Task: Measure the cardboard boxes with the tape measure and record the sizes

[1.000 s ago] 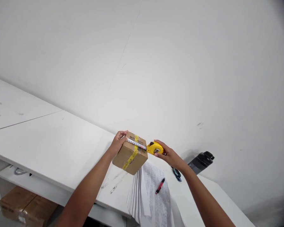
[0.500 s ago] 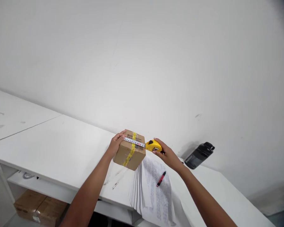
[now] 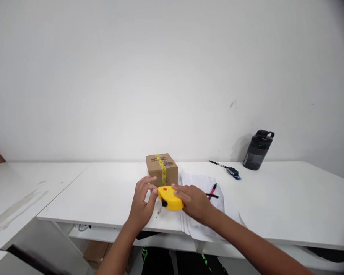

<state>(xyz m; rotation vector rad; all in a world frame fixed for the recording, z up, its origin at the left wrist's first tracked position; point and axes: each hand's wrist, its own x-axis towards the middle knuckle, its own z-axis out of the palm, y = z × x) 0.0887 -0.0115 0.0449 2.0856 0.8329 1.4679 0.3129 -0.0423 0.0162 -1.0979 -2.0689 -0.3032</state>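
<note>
My right hand [image 3: 196, 201] grips a yellow tape measure [image 3: 171, 198] with a red button and a black strap, held in front of a small cardboard box. No white blade shows out of its case. At the case's left end, the thumb and forefinger of my left hand [image 3: 143, 202] pinch together, touching it; the other fingers are partly spread. The cardboard box [image 3: 154, 167], banded with yellow tape and printed with dark characters, sits on the white desk behind my hands, its lower front partly covered by them.
Printed sheets [image 3: 199, 179] lie right of the box, with a red and black pen [image 3: 213, 190] on them. Farther right are a black pen [image 3: 218, 164], a small dark object [image 3: 233, 172] and a black bottle [image 3: 257, 151] by the wall. Cardboard boxes [image 3: 96, 252] sit below the desk.
The blade lying across the box top is now back in its case. Both hands have left the box, drawing the tape measure toward me. The view has levelled and shows more desk.
</note>
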